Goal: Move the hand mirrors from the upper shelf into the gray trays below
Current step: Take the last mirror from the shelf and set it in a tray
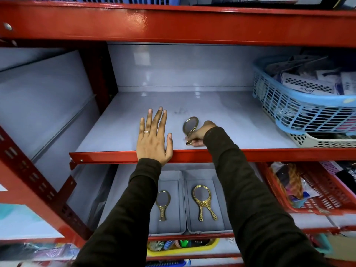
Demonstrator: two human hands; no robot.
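Right hand [200,134] clamps mirror [190,126] by its near-pointing handle; left hand [154,137] lies flat, splayed; gray trays [207,175] directly below.

Our left hand [153,137] lies flat, fingers spread, on the upper shelf [240,122]. At its 3 o'clock, our right hand [200,133] grips a gold hand mirror [190,125]. At 6 o'clock, two gray trays [173,218] hold mirrors.

Bright overhead light glares off the red beam [173,24] (edges bowed, corners blurred).
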